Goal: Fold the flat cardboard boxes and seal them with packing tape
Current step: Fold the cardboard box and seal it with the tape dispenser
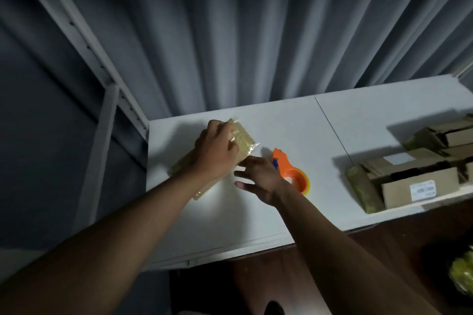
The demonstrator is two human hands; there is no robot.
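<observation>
Single head cam, wide-angle, worn on your head. Looks fwd and down from above white counter, near edge close below you. Both forearms enter from bottom of frame. Curtain fills background, shelf frame at left. No 2nd view, so no overlap.

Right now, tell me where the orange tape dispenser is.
In the head view, the orange tape dispenser lies on the white table, just beyond the right hand, right of the cardboard bundle.

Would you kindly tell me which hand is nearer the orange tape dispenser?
Right. The right hand is beside the tape dispenser; the left hand holds the wrapped cardboard bundle farther left.
</observation>
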